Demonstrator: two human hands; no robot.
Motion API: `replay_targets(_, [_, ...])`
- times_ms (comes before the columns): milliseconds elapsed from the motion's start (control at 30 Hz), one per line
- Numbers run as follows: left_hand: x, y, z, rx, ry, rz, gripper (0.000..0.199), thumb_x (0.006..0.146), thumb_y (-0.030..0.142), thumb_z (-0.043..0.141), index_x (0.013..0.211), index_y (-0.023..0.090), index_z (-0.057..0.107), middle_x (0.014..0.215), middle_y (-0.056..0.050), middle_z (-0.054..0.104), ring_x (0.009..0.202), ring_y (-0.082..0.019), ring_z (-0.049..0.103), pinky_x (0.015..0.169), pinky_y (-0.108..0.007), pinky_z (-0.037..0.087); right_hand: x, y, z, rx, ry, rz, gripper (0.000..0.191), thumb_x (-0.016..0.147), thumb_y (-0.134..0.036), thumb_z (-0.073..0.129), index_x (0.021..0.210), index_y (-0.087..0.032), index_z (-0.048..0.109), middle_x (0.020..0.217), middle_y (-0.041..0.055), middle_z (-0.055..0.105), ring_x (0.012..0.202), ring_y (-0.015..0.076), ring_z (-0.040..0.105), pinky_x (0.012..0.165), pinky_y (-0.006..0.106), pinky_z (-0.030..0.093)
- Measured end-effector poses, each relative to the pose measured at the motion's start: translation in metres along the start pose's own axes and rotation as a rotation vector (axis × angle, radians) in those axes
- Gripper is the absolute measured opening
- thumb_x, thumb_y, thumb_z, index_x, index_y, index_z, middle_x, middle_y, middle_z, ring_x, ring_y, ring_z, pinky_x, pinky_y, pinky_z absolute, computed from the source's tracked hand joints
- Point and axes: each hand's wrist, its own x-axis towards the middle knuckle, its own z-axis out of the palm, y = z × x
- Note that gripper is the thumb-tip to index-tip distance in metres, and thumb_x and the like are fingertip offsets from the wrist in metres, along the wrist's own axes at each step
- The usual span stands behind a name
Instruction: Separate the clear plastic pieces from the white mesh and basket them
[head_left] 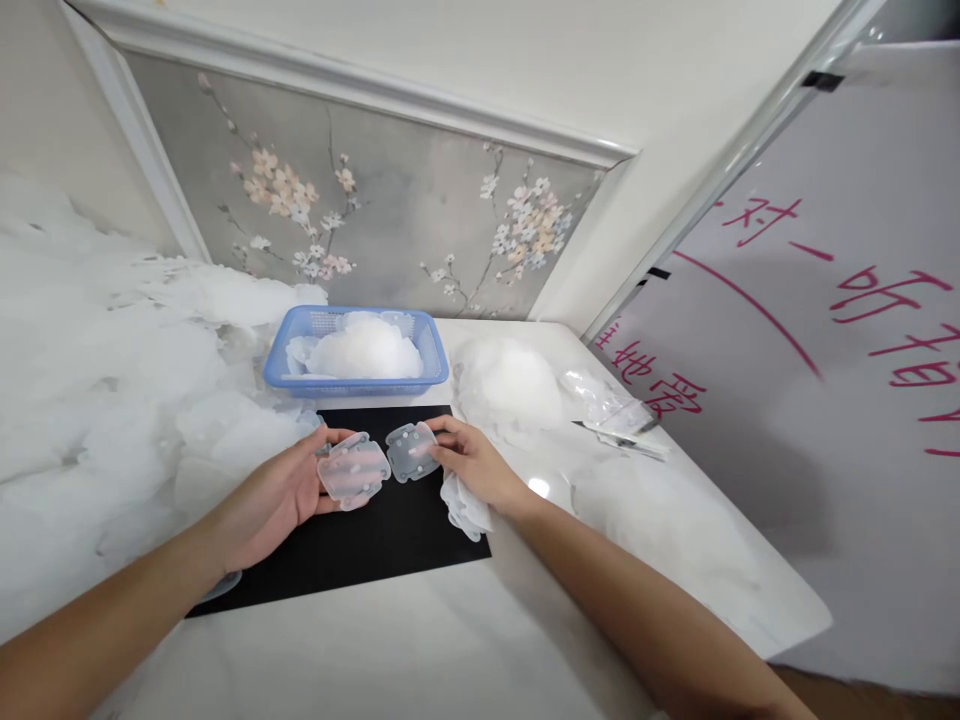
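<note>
Above a black mat, my left hand grips a translucent plastic piece with notched corners and small round studs. My right hand pinches a second translucent piece of like shape by its right side. The two pieces face each other, their near edges close together; whether they touch I cannot tell. Under my right hand, a small stack of translucent pieces rests at the mat's right edge.
Behind the mat, a blue basket holds more pale pieces. A large heap of translucent pieces covers the left side. At right lie another pile, a clear bag and a whiteboard with red writing.
</note>
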Motion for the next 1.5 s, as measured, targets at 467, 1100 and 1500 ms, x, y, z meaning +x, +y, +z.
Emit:
replay_targets(467, [-0.005, -0.003, 0.005, 0.006, -0.171, -0.005, 0.043, 0.096, 0.057, 0.047, 0.118, 0.022, 0.061, 0.112, -0.01, 0.072, 0.108, -0.029, 0.064, 0.096, -0.046, 0.05, -0.01, -0.014, 0.01, 0.341, -0.126, 0.284, 0.045, 0.068, -0.04, 0.085, 0.103, -0.018, 0.068, 0.052, -0.0075, 0.055, 0.042, 0.0079, 0.044, 0.044, 0.022, 0.03])
replay_targets(1100, [0.002, 0.006, -0.019, 1.167, 0.327, 0.66, 0.031, 0.087, 0.051, 0.057, 0.102, 0.029, 0.073, 0.131, -0.009, 0.069, 0.139, -0.039, 0.045, 0.121, -0.056, 0.018, -0.009, -0.008, 0.009, -0.04, -0.103, 0.119, 0.029, 0.071, -0.044, 0.082, 0.075, -0.019, 0.069, 0.08, 0.0036, 0.072, 0.074, 0.0167, 0.062, 0.072, 0.031, 0.046])
replay_targets(1500, [0.012, 0.008, -0.047, 1.37, 0.267, 0.656, 0.027, 0.085, 0.042, 0.058, 0.103, 0.031, 0.074, 0.108, -0.007, 0.076, 0.12, -0.037, 0.059, 0.123, -0.054, 0.009, -0.008, -0.006, 0.005, -0.062, -0.071, 0.148, 0.022, 0.075, -0.024, 0.069, 0.092, -0.022, 0.055, 0.083, 0.0021, 0.073, 0.067, 0.0147, 0.058, 0.064, 0.028, 0.04])
